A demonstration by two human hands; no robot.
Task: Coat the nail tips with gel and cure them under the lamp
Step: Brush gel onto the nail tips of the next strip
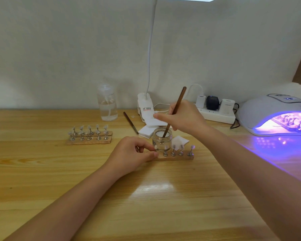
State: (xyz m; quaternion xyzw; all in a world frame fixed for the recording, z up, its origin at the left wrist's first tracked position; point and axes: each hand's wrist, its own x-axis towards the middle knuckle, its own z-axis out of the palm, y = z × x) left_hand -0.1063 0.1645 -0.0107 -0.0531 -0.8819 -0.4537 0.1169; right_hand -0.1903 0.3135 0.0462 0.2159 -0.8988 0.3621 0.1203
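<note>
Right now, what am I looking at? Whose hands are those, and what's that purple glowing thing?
The camera sits on a person's head, looking down at a wooden table. The right hand holds a brown brush, its tip dipped in a small glass jar. The left hand pinches the end of a wooden strip that carries little metal stands with fake nail tips. Another holder waits at the left. The purple dome is a curing lamp, lit, with more stands inside. A clear bottle stands behind.

R hand [184, 117] w/ brush [175, 111] tip in glass jar [162, 139]; L hand [134, 153] pinching nail-tip stand [178, 156].
</note>
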